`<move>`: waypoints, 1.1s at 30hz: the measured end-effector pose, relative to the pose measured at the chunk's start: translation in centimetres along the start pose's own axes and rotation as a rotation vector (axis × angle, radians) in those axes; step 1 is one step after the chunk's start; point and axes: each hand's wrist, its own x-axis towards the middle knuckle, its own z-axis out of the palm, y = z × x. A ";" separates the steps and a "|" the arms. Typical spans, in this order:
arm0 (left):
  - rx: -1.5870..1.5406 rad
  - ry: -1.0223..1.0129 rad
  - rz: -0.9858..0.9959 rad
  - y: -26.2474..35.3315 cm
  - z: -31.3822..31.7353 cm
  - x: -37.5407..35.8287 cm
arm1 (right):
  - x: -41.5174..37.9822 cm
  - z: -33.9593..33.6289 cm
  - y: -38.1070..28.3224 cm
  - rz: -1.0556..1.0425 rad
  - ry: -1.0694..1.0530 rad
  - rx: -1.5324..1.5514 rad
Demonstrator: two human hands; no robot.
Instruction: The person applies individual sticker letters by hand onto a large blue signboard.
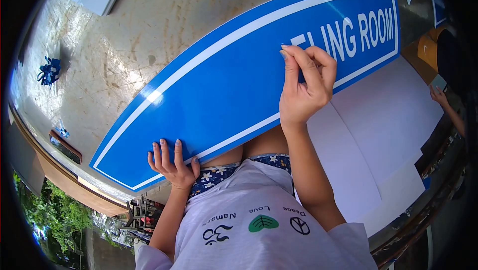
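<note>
The right hand [308, 83] is raised over the lettered part of the blue sign [219, 81], thumb and index fingertips drawn narrowly together. A tiny pale speck shows at the tips; whether it is held cannot be determined. This grip would suit something thin or small. The hand and its curled fingers mask the start of the white lettering [371, 26], of which "LING ROOM" reads plainly.

The left hand [172, 165] is spread wide, palm down, at the near edge of the sign's other end. Its fingers lie on the blue face and grip nothing, a placement judged to steady the panel against sliding.

The sign, the main item of work, lies face up and slantwise across the worn table [144, 31], its near edge reaching over the wearer's thighs. This presumably keeps its face within reach of both hands. A white border follows its outline; the stretch between the hands is plain blue.

Beyond the sign's left end, on the table, are a dark-screened phone [65, 146] in a brown case, small blue-and-white scraps [62, 129] and a crumpled blue tangle [49, 72]. To the right, large white sheets [388, 115] extend from beside the forearm and below the sign. At the far right, another person's hand [439, 96] is visible, well apart from the wearer's own
</note>
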 end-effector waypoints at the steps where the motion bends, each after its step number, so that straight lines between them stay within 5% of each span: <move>1: 0.000 0.004 0.000 0.0 0.0 0.0 | 0.0 0.0 -0.1 0.013 -0.009 -0.012; 33: -0.045 0.021 -0.060 0.1 0.2 -0.3 | 0.1 0.2 0.2 -0.094 -0.040 -0.154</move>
